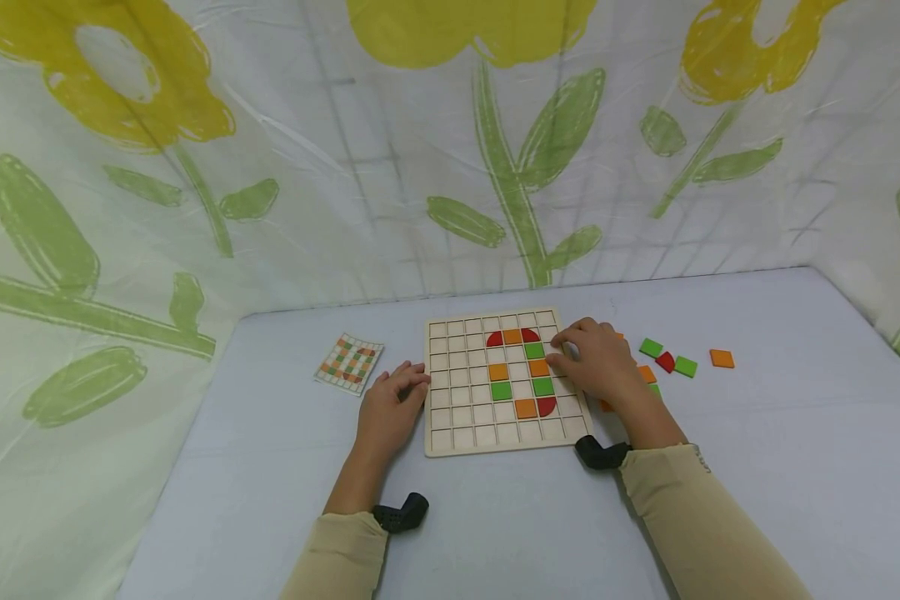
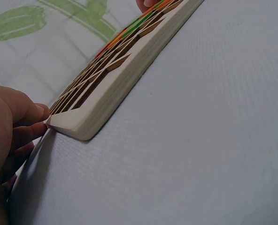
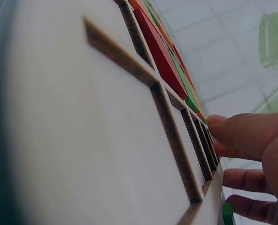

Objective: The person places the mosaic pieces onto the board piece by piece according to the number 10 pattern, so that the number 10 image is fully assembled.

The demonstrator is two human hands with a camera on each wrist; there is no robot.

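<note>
A wooden grid board (image 1: 457, 392) lies flat on the table and holds red, orange and green tiles in its right half. My left hand (image 1: 412, 379) rests on the table, fingertips touching the board's left edge; in the left wrist view these fingers (image 2: 33, 115) meet the board (image 2: 129, 75) at its corner. My right hand (image 1: 562, 350) lies over the board's right side, fingertips touching an orange tile (image 1: 538, 367) seated in a cell. From the right wrist, one straight finger (image 3: 237, 133) touches the board (image 3: 82, 140) beside the tile row.
A small pattern card (image 1: 349, 363) lies left of the board. Loose tiles sit right of it: green (image 1: 651, 347), red (image 1: 665, 362), green (image 1: 686, 367), orange (image 1: 722, 358). A flower-print sheet walls in the table on three sides.
</note>
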